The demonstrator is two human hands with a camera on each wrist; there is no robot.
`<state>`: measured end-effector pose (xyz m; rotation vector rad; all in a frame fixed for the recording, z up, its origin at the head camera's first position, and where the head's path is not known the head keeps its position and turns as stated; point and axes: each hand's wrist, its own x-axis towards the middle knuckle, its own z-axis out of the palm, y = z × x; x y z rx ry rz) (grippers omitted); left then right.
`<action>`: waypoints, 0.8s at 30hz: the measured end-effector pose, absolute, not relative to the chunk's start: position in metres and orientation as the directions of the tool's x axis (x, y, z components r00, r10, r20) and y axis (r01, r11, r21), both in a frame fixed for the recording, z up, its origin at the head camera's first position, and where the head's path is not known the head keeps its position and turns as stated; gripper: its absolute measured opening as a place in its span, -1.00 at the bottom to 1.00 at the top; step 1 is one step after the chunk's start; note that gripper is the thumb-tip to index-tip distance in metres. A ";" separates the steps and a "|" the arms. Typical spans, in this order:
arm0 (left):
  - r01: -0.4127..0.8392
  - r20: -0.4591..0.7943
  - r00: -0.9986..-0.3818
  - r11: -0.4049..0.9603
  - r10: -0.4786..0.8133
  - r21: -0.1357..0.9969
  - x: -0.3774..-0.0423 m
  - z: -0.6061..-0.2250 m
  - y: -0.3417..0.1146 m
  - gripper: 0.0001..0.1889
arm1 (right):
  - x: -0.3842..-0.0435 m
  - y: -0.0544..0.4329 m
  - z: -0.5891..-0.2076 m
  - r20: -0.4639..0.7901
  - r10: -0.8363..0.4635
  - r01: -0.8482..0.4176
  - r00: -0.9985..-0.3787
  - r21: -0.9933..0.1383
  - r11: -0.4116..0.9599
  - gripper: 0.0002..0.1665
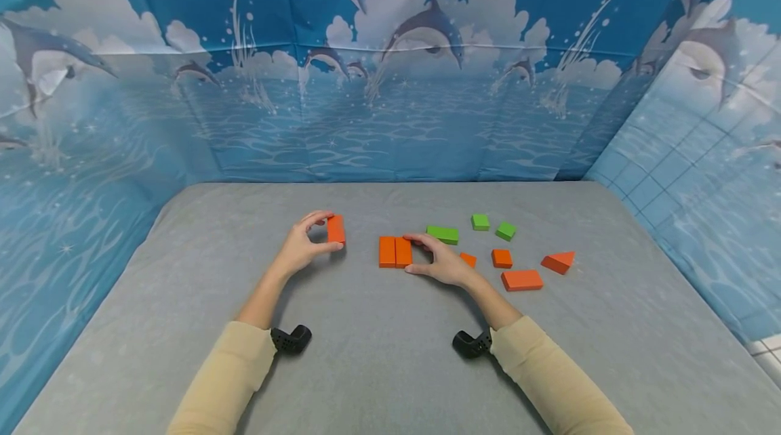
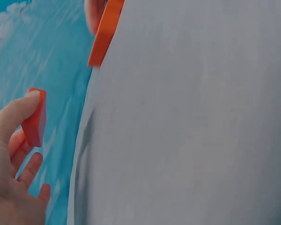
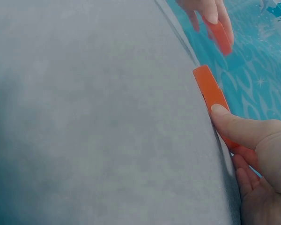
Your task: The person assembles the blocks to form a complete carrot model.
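Over a grey tabletop (image 1: 372, 367), the left hand (image 1: 299, 245) pinches a red-orange rectangular block (image 1: 336, 230); the right hand (image 1: 444, 263) grips a flat orange rectangle (image 1: 403, 253) touching a matching orange block (image 1: 387, 252).

Left hand (image 1: 305, 242) pinches one orange block (image 1: 335, 230) by its ends. Right hand (image 1: 447, 263) grips the right one of two orange blocks (image 1: 392, 252) side by side on gray table (image 1: 378, 367). Right of those: three green blocks (image 1: 442, 235), one orange wedge (image 1: 558, 262).

on the grey table (image 1: 378, 367) lie two orange blocks (image 1: 388, 252) side by side, three green blocks (image 1: 442, 234), an orange triangle (image 1: 558, 262), an orange bar (image 1: 522, 280), an orange cube (image 1: 502, 259) and perhaps a second cube (image 1: 468, 259), partly hidden
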<state>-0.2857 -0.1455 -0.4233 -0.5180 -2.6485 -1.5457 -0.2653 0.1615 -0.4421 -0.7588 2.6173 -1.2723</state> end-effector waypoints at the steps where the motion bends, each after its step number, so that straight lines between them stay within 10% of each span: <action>1: 0.302 0.190 -0.941 0.444 0.279 0.843 -0.285 -0.424 -0.140 -0.32 | -0.265 0.162 -0.442 0.097 -0.494 -0.383 -0.864 -0.765 0.518 -0.24; 24: 0.410 0.218 -0.894 0.519 0.391 0.750 -0.279 -0.451 -0.092 -0.33 | -0.266 0.161 -0.442 0.099 -0.490 -0.386 -0.866 -0.755 0.530 -0.25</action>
